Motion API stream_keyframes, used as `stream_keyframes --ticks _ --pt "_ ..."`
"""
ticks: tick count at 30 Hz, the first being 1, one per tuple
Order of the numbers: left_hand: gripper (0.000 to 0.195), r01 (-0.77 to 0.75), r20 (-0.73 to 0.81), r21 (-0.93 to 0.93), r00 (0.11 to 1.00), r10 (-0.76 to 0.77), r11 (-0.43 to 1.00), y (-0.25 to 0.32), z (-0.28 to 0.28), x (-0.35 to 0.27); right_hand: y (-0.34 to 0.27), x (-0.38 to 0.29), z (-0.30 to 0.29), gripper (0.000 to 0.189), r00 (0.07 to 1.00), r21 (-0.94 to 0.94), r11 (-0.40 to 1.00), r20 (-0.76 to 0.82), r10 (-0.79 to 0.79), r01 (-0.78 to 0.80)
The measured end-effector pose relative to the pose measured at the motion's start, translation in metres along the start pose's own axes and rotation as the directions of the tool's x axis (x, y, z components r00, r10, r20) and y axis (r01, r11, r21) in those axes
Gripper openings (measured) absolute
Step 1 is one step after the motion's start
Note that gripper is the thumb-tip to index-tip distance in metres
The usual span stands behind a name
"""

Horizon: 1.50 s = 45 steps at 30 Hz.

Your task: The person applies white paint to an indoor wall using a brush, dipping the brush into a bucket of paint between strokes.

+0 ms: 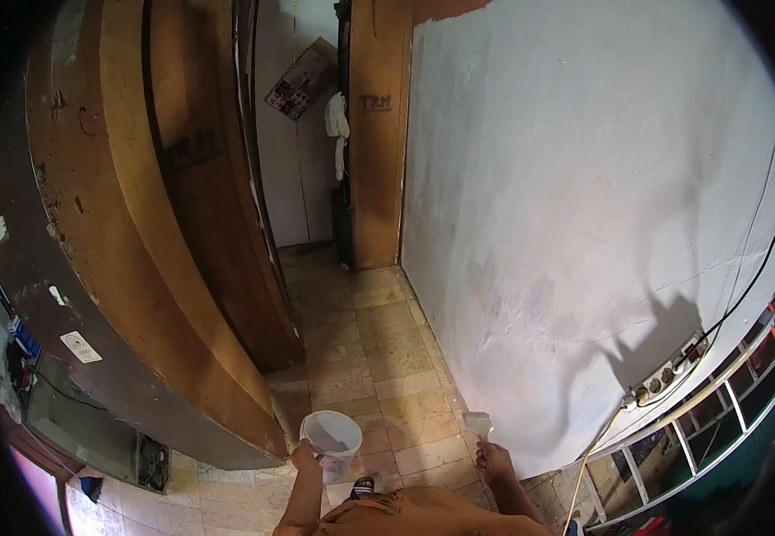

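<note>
A white plastic bucket (338, 435) hangs low before me, its rim gripped by my left hand (307, 455); its inside looks pale, but how much it holds I cannot tell. My right hand (493, 461) is closed around the handle of a flat paintbrush (478, 423), whose wide pale bristles point up and away from me, close to the foot of the wall. To the right rises the painted wall (562, 201), whitish with uneven grey and pinkish patches and a strip of reddish brown at its top.
A power strip (662, 385) with plugs and cables is at the wall's lower right, near a metal ladder (686, 445). Brown wooden panels (206, 201) stand on the left. A tiled floor (387, 375) leads to a doorway with a hanging white cloth (338, 117). My sandalled foot (363, 488) shows below.
</note>
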State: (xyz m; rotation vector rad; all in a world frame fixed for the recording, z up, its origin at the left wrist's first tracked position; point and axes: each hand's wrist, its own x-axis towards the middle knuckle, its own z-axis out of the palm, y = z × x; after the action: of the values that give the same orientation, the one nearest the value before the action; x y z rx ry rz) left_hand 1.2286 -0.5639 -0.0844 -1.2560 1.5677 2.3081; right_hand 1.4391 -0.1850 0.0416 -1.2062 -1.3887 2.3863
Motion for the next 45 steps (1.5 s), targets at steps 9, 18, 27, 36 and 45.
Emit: stream_keyframes --ticks 9,18,27,36,45 --pt "0.014 0.007 -0.056 0.012 0.998 -0.006 1.0 0.004 0.007 -0.016 -0.003 0.001 -0.003 0.019 1.0 0.004 1.0 -0.008 -0.008 0.008" --pt "0.017 0.01 -0.003 0.011 1.0 -0.01 1.0 -0.007 0.01 -0.004 -0.004 0.0 -0.006 0.017 0.999 0.03 0.999 -0.028 0.024 -0.023" --pt "0.016 -0.007 -0.011 0.052 1.0 0.008 0.999 -0.003 0.024 -0.016 -0.012 -0.011 -0.005 0.015 0.995 0.015 1.0 -0.099 -0.023 0.025" --pt "0.016 0.014 0.068 0.055 0.998 -0.018 0.998 0.002 0.032 -0.021 -0.009 -0.018 -0.005 0.014 0.992 0.037 0.999 -0.123 -0.022 0.027" --pt "0.013 -0.01 0.109 0.037 0.994 0.006 0.999 0.0 0.033 -0.01 -0.006 -0.015 -0.004 0.017 0.994 0.063 0.995 -0.082 -0.067 0.073"
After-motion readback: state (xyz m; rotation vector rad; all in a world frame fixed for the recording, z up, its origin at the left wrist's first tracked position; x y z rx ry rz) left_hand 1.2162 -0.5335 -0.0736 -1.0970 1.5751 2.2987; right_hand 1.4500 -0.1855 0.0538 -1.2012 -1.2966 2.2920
